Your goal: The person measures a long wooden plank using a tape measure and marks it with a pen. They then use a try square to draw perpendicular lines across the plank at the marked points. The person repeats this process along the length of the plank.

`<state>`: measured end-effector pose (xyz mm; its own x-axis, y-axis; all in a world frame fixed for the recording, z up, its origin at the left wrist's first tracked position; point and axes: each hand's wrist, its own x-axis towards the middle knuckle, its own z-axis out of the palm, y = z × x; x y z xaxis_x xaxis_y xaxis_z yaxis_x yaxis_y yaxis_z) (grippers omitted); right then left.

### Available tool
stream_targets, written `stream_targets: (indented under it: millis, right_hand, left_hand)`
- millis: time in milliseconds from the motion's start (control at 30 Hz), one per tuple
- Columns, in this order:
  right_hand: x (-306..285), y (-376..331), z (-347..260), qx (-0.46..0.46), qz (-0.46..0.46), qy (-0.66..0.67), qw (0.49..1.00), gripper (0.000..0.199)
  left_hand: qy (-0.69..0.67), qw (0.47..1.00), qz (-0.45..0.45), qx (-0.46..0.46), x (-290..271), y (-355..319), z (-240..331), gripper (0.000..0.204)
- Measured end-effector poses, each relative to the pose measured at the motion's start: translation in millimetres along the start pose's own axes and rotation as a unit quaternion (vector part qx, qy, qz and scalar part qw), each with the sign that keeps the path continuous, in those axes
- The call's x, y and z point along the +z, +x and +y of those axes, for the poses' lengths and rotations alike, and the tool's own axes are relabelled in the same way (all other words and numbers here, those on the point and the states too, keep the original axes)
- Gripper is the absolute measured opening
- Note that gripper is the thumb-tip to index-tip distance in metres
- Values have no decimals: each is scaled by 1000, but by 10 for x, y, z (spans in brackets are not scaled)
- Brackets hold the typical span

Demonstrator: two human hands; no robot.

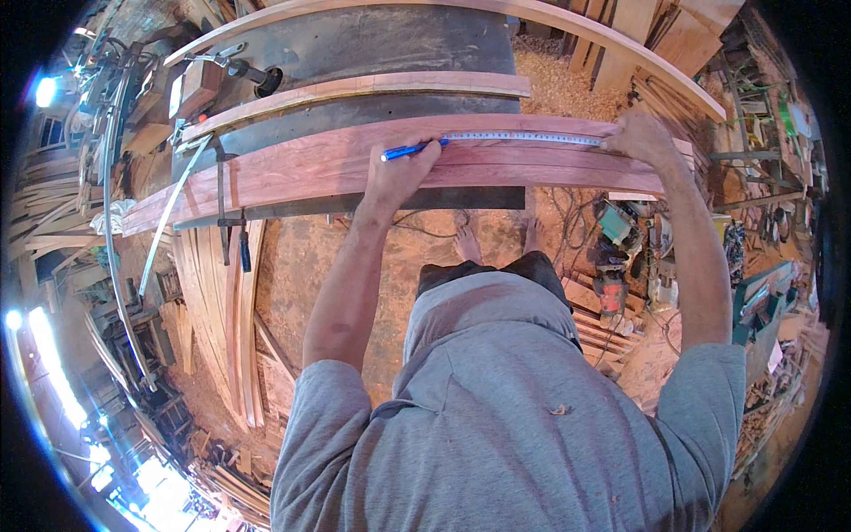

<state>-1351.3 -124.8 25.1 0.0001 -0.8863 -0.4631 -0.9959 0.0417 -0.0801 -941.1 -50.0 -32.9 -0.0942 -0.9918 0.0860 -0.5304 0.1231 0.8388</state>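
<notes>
A long reddish wooden plank (301, 160) lies across the dark worktable in front of me. Along its right half stretches the pale blade of a tape measure (523, 137). My left hand (403, 177) rests on the plank at the blade's left end, fingers closed round a blue pen (406, 151); whether they also pinch the blade is hidden. At the blade's other end my right hand (643, 142) is closed on the tape measure, near the plank's right end. No tape case shows. Left of my left hand, a metal clamp (225, 191) crosses the plank.
A narrower board (372, 87) lies behind the plank on the worktable (372, 44). Beyond it runs a long curved strip (612, 40). Boards (222, 310) lean below the table at left. Power tools (612, 293) and cables lie on the floor at right, among wood shavings.
</notes>
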Motion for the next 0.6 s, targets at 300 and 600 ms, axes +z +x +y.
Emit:
stream_targets:
  millis: [300,600]
  right_hand:
    - [12,1,14,-5,5,1,1000,54]
    - [18,35,34,-17,-4,-2,1000,52]
  left_hand:
    - [11,1000,-9,10,-6,6,18,18]
    - [-12,999,-16,-39,2,0,75,19]
